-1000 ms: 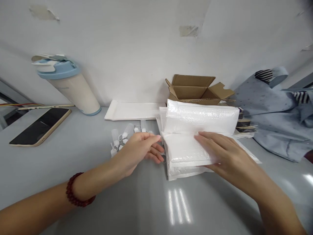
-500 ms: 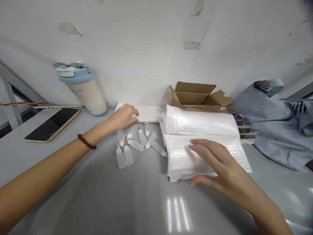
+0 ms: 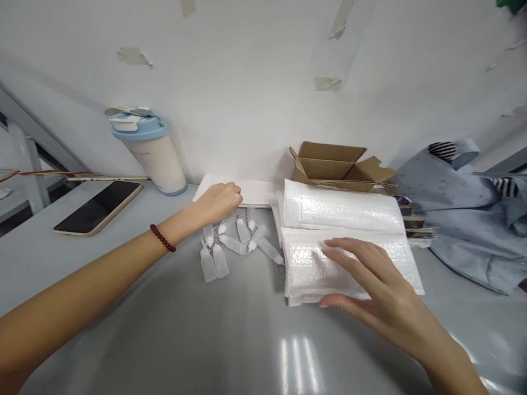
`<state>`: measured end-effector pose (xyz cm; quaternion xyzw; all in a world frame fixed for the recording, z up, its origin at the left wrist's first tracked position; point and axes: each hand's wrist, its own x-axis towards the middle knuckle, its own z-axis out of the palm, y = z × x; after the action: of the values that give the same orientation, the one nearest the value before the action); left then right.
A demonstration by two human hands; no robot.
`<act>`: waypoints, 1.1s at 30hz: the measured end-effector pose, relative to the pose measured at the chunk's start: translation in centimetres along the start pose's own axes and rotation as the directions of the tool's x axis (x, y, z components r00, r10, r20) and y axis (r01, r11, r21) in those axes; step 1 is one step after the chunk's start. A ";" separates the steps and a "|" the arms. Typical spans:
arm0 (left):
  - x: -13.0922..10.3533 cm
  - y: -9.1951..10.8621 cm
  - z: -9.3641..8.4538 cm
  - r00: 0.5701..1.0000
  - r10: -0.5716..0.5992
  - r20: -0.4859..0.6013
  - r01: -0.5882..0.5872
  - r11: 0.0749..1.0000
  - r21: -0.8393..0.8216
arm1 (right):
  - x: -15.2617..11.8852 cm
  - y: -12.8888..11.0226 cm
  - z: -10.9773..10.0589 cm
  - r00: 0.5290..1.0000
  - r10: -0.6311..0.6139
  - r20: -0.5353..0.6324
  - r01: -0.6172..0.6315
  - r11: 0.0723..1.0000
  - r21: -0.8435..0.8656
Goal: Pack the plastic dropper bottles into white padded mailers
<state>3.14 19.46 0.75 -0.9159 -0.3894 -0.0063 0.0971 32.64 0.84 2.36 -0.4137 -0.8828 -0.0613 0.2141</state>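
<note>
My left hand (image 3: 221,203) lies at the front edge of a flat white stack (image 3: 259,192), perhaps paper or card, with its fingers curled closed. Anything inside the fingers is hidden. Just below that hand, several small translucent squeeze bottles (image 3: 208,266) with tethered caps lie scattered on the grey table. My right hand (image 3: 376,282) is open, thumb apart from the fingers, over the front of the white bubble mailers (image 3: 304,263). Its fingertips are at the upper mailer's surface; whether they press on it I cannot tell.
A phone (image 3: 99,208) and a cream tumbler (image 3: 158,162) with a blue lid stand left. Behind the mailers sits an open cardboard box (image 3: 333,164). Rolls of tape (image 3: 414,222) and blue-grey cloth (image 3: 465,219) lie right. The white wall (image 3: 247,99) closes off the back.
My left hand has moved slightly right and toward me, and its fingers have curled in. The right hand stays open over the mailers. The whole view has shifted a little.
</note>
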 end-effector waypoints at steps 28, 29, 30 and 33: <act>-12.5 5.4 -2.1 0.718 0.252 -0.649 -0.212 0.967 0.140 | 0.1 -3.2 1.4 0.937 0.040 -0.348 -0.020 0.998 0.063; -12.6 5.6 -2.0 0.733 0.240 -0.636 -0.238 0.967 0.091 | -0.1 -3.4 1.5 0.942 0.021 -0.334 -0.004 0.999 0.050; -12.8 5.6 -2.0 0.744 0.227 -0.628 -0.263 0.964 0.038 | -0.3 -3.7 1.5 0.950 0.002 -0.313 0.011 0.999 0.040; -13.2 4.2 -2.3 0.797 0.007 -0.604 -0.202 0.946 -0.255 | -0.5 -4.0 1.5 0.963 -0.054 -0.265 0.061 0.998 0.020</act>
<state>-2.86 6.79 1.15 -0.8913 -0.2813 -0.3483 0.0713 29.42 -1.73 1.07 -0.3732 -0.8587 -0.1098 0.3336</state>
